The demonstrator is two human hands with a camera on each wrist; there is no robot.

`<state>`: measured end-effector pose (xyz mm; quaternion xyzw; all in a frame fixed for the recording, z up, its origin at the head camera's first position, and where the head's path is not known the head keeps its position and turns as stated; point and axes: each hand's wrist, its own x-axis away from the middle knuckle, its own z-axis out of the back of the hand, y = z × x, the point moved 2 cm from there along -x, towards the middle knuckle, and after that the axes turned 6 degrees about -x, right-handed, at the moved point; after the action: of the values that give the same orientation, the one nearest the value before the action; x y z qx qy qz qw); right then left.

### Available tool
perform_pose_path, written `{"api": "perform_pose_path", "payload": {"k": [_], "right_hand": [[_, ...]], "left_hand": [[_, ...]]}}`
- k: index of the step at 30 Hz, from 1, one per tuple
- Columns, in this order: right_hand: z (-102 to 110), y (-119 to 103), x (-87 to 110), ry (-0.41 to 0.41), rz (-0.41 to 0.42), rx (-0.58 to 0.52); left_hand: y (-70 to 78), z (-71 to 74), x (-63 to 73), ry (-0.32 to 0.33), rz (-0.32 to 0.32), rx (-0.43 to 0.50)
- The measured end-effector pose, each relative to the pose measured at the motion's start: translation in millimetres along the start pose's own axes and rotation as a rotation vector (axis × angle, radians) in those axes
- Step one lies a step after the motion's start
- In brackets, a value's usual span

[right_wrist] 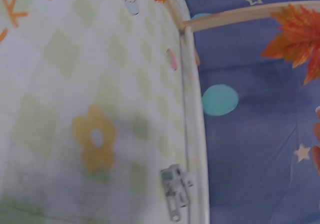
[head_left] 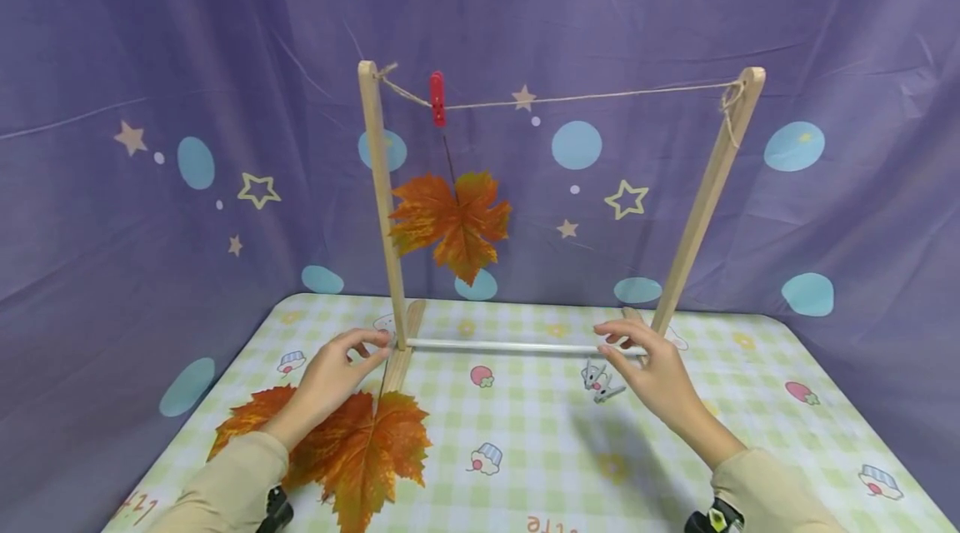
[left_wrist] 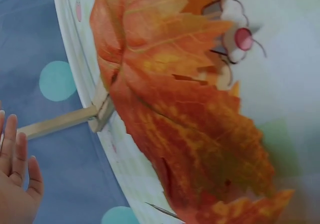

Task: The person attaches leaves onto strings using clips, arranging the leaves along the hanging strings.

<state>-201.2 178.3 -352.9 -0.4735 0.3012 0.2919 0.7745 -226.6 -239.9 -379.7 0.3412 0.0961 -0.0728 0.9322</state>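
Note:
My left hand [head_left: 335, 371] hovers by the foot of the stand's left post [head_left: 386, 216], fingers loosely bent and holding nothing. Under that forearm two orange maple leaves [head_left: 367, 450] lie overlapping on the table; one dark stem runs up toward the fingertips. In the left wrist view, the leaves fill the middle and the fingers [left_wrist: 17, 159] are spread at the left edge. Above the grey clothespins [head_left: 600, 381] hangs my right hand [head_left: 652, 371], its fingers relaxed with nothing between them. A third maple leaf [head_left: 457, 221] dangles by its stem from a red clothespin [head_left: 438, 100] on the string.
Twine [head_left: 570, 98] stretches between the stand's two wooden posts, tied at both tops. A white bar [head_left: 510, 346] joins the posts low down. The checked tablecloth [head_left: 525, 416] has printed cupcakes and strawberries. A purple curtain [head_left: 285, 141] with stars stands behind the table.

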Motion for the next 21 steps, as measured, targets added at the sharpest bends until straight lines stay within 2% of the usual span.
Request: {"api": "perform_pose_path", "payload": {"k": [4,11,14,18,21], "right_hand": [[1,-1,5.1,-0.016,-0.001,0.005],[-1,45,25.5,-0.037,-0.036,0.019],[0,56,31.9,-0.046,-0.057,0.026],[0,59,36.3,-0.05,-0.076,0.045],[1,50,35.8,-0.076,-0.094,0.048]], "left_hand": [[-9.1,-2.7,-0.9,-0.006,0.013,0.005],[-25.1,-5.5,-3.5,-0.039,0.039,0.005],[-30.0,-6.6,-4.4,-0.062,0.055,0.02],[-33.5,-8.5,-6.0,-0.086,0.067,0.017],[-34.0,-10.7,-6.9,-0.1,0.071,-0.004]]}}
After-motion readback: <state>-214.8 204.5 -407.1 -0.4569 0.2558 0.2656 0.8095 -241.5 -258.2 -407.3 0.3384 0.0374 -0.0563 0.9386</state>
